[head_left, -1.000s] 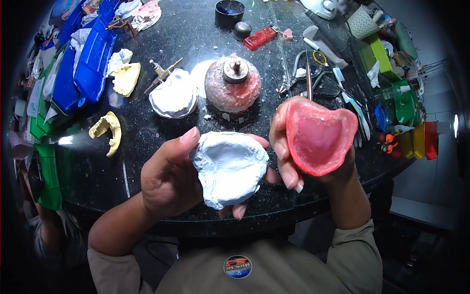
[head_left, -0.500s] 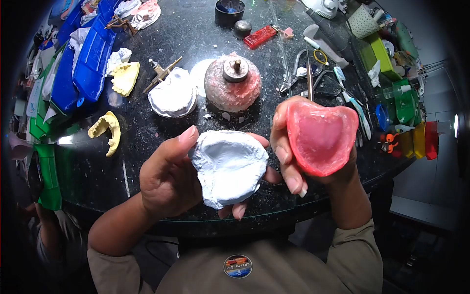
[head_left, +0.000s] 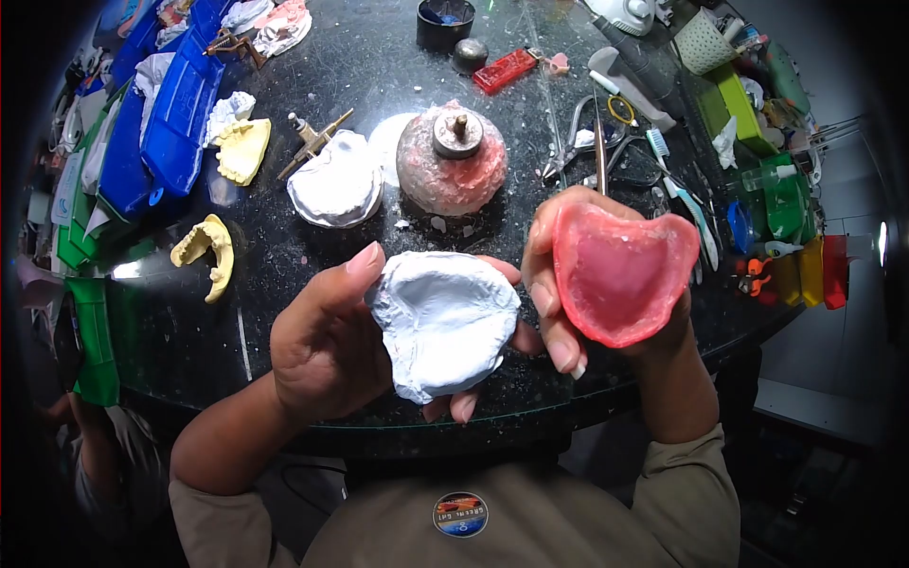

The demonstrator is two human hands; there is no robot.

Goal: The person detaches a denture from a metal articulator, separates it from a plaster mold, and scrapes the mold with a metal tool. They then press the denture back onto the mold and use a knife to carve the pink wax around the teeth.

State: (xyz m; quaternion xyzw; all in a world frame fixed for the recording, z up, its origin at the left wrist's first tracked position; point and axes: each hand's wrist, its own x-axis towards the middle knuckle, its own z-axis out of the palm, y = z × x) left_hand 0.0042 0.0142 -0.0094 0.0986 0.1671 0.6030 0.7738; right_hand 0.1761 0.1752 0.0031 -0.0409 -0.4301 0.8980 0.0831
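A white plaster dental cast (head_left: 443, 327) lies in my left hand (head_left: 327, 327), with the thumb at its upper left edge and fingertips showing past its right side and below. My right hand (head_left: 552, 308) grips a pink wax dental base plate (head_left: 625, 275), its hollow side facing up. Cast and plate are apart, side by side above the table's front edge. Beyond them stands a spirit lamp (head_left: 452, 161), crusted with pink and white residue. Left of it sits another white plaster cast (head_left: 336, 182) with a brass articulator (head_left: 315, 142) attached.
Two yellow casts (head_left: 242, 151) lie at the left, near blue bins (head_left: 185, 123). Pliers (head_left: 578, 128), a toothbrush (head_left: 655, 142) and thin tools lie at the right. A red lighter (head_left: 504, 71) and a black cup (head_left: 444, 26) are at the back. Part of another person shows at lower left.
The pink base plate has tilted slightly and shifted a little down in my right hand. My left hand and the white cast have hardly moved.
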